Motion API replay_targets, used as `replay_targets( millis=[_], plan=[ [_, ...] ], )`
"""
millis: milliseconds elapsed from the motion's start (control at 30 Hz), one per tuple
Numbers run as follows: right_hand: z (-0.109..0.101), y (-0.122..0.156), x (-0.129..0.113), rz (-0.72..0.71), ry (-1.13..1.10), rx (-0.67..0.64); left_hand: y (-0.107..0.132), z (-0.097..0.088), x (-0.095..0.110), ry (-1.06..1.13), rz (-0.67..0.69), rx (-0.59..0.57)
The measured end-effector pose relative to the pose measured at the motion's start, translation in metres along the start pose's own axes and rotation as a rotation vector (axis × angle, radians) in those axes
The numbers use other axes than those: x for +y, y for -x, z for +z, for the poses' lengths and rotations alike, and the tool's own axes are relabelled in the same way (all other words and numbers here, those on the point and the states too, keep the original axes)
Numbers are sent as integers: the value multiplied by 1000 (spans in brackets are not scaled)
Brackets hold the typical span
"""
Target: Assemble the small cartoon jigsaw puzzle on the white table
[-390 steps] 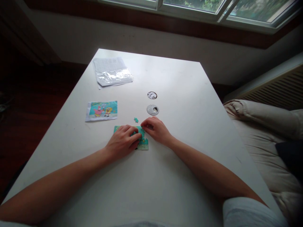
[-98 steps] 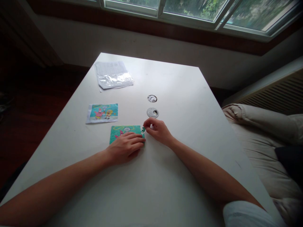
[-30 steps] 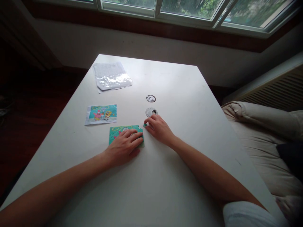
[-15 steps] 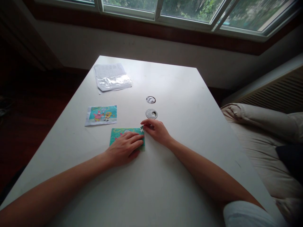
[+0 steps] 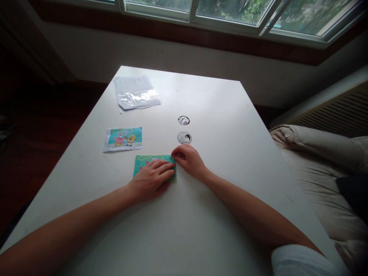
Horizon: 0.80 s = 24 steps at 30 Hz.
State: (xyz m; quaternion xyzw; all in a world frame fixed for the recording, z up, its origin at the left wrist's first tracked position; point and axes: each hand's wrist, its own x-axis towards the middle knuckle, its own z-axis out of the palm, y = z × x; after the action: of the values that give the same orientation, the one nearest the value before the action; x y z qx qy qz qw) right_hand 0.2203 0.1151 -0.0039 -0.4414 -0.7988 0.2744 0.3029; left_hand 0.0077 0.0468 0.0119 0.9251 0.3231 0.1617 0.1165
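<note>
A green jigsaw puzzle with a cartoon picture lies on the white table. My left hand rests flat across it, fingers stretched out, covering much of its middle and lower part. At the puzzle's far right corner, my right hand pinches a small puzzle piece between thumb and fingertips. The piece is down at the corner, mostly hidden by the fingers; whether it sits fully flush I cannot tell. Just beyond the puzzle, to the left, lies a printed picture sheet showing cartoon figures.
Papers in a clear plastic sleeve lie at the table's far left. Two round inserts are set in the tabletop, a far one and a nearer grey cover. A beige cushioned seat stands on the right.
My right hand has brought the puzzle piece down onto the puzzle's far right corner, where a white gap showed before. My left hand has stayed in place.
</note>
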Motion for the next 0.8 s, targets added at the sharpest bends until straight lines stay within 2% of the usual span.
replay_targets(
  millis=[500,667,800],
  plan=[
    [2,1,-2,-52,209,-28,0,3,-1,5,5,14],
    [3,1,-2,-57,220,-23,0,2,-1,-1,7,13],
    [-1,-1,5,-122,188,-48,1,1,-2,-1,14,23]
  ],
)
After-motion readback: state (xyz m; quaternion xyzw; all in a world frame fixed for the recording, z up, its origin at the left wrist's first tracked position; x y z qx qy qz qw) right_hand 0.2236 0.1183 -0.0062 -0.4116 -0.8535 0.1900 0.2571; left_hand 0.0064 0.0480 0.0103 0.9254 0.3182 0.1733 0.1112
